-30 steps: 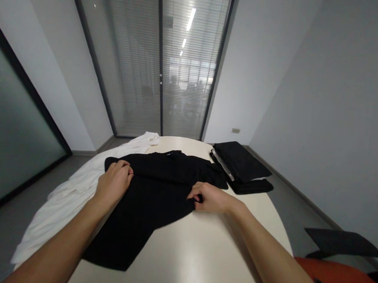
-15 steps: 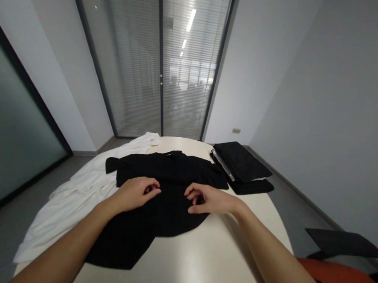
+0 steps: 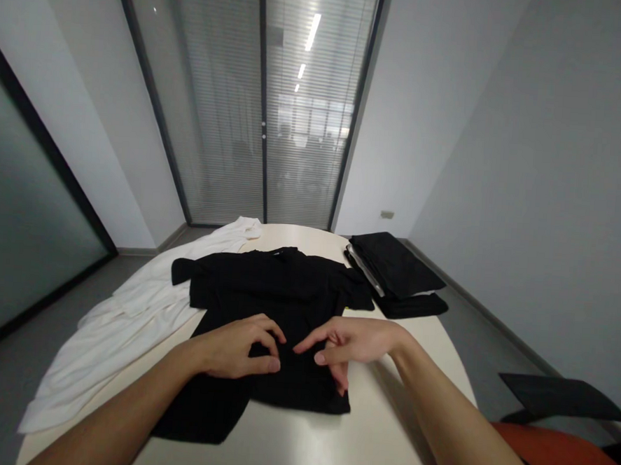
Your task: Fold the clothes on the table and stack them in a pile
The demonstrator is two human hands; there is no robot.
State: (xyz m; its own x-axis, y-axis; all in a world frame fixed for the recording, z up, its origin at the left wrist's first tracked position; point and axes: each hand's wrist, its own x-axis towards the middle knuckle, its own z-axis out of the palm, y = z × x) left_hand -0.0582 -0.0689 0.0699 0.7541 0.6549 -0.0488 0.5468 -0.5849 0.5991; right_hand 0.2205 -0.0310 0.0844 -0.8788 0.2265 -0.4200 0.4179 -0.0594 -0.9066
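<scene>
In the head view, the black shirt (image 3: 268,286) lay spread on the table (image 3: 297,453), its long axis running from the collar (image 3: 288,252) at the far end to an uneven hem at the near end, where the left part reached nearer than the right. Both hands were over the near half, so most of the shirt lay on the far side of them. The left hand (image 3: 243,348) was above the middle, thumb and fingers parted by a narrow gap with no cloth seen between them. The right hand (image 3: 353,344) was at the right edge, loosely spread, forefinger pointing left and lower fingertips just beside the near right corner; it was the nearer hand to that corner. Whether either hand pressed on the fabric I could not tell. The left sleeve overlapped the white cloth (image 3: 114,347) along the table's left side, and the right sleeve ended just beside the black pile (image 3: 397,266) at far right.
</scene>
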